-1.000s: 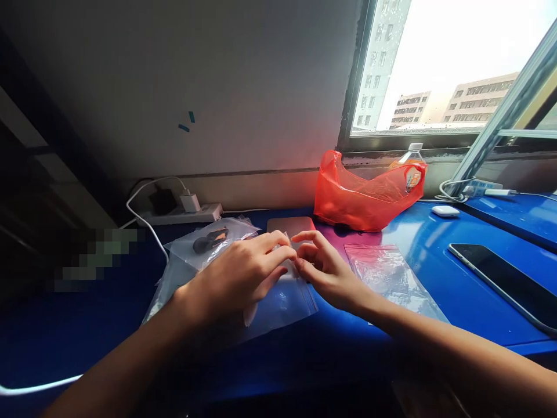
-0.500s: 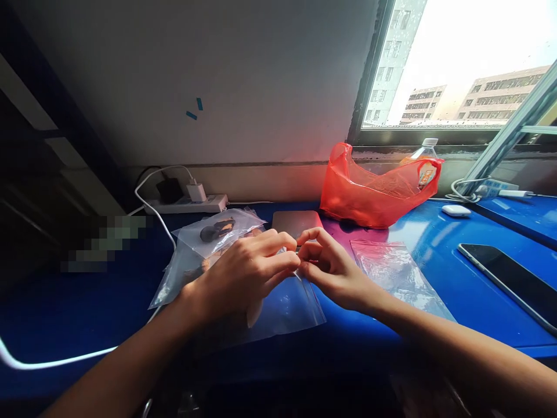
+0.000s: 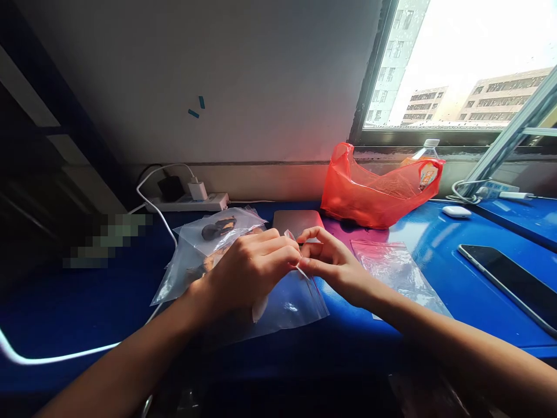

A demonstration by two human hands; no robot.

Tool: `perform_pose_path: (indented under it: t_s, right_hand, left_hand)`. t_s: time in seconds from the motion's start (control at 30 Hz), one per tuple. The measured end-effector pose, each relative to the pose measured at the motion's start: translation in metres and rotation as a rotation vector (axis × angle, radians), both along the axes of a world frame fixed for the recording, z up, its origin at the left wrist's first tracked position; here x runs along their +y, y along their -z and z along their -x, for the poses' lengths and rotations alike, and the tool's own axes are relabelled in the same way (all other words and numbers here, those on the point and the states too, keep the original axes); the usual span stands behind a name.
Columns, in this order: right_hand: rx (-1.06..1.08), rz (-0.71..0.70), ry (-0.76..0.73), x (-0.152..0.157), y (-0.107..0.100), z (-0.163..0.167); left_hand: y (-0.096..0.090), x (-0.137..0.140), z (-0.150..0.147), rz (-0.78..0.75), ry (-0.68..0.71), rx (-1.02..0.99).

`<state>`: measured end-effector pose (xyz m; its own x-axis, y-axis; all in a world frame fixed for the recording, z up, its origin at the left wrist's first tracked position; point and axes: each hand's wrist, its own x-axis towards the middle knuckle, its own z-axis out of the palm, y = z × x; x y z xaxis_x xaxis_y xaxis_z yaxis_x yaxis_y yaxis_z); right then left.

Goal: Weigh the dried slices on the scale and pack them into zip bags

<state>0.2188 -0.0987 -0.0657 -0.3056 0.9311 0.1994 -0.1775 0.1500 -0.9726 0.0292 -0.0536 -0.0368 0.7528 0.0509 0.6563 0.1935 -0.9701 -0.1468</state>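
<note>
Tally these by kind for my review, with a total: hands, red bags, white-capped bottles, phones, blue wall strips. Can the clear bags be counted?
Hands: 2 (left hand, right hand)
Red bag: 1
White-capped bottle: 1
Phone: 1
Blue wall strips: 2
Total: 7
Clear bags overlap, so I can't count them exactly; left out.
</note>
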Motion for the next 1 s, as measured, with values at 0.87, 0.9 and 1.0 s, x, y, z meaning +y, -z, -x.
perform_pose_path:
  t_s: [0.87,0.9,1.0]
  right_hand:
    - [0.066,0.011,-0.023,-0.003,-0.008,0.0032]
    - [0.056,-0.001,-0.027,-0.0022,-0.0088,0.0023]
    - [0.023,-0.038,-0.033,-0.0005,-0.0108,0.0]
  left_hand:
    - [0.0014,-0.0017,0.0021,-0.003,0.067,-0.109]
    - [0.0017,-0.001,0.0024,-0.001,0.076,-0.113]
    - [0.0011,0.0006,0.0033,-0.011,0.087,-0.113]
